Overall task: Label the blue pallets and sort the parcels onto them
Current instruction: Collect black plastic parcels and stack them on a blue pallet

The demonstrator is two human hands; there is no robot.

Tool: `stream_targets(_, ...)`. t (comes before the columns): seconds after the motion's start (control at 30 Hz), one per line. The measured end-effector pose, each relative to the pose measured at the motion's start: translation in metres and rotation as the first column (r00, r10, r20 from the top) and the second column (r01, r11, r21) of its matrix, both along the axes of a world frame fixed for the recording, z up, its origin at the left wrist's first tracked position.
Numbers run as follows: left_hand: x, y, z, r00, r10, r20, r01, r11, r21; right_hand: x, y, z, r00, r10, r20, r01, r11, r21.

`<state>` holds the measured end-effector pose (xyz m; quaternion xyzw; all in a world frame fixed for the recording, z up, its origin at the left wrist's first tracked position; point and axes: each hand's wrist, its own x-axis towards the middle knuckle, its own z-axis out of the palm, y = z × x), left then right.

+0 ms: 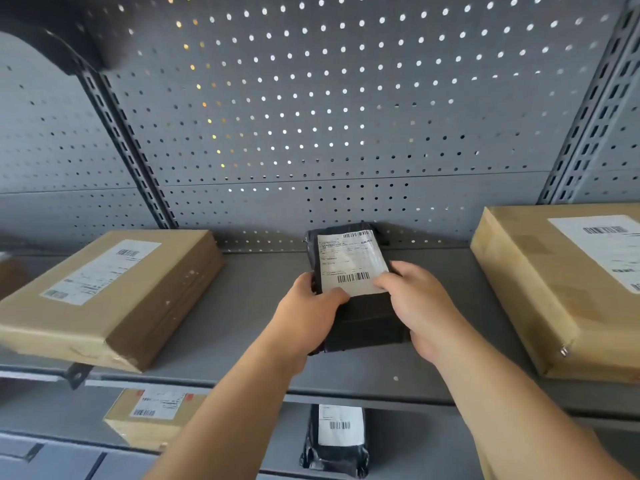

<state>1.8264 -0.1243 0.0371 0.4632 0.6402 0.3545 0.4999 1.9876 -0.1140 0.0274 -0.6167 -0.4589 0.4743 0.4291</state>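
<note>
A black plastic-wrapped parcel (349, 261) with a white barcode label lies on a grey metal shelf (242, 306), in the middle of the view. My left hand (311, 306) grips its near left corner, thumb on the label's edge. My right hand (412, 299) holds its near right side, fingers over the label's lower corner. No blue pallet is in view.
A brown cardboard parcel (114, 292) lies at the left of the same shelf and a larger one (561, 289) at the right. On the shelf below sit a small cardboard box (152, 414) and another black parcel (337, 441). A grey perforated back panel (311, 98) closes the rear.
</note>
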Motion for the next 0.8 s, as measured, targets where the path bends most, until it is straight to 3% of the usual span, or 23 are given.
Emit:
stream_targets(0.4, 0.012, -0.040, 0.010, 0.989, 0.120, 0.089, -0.132, 0.981, 0.144, -0.003, -0.025, 0.013, 0.990, 0.058, -0.125, -0.037, 0.985, 0.171)
stream_targets(0.8, -0.056, -0.108, 0.011, 0.898, 0.404, 0.172, -0.438, 0.856, 0.274, -0.083, -0.061, 0.028, 0.921, 0.375, -0.101, -0.333, 0.896, 0.295)
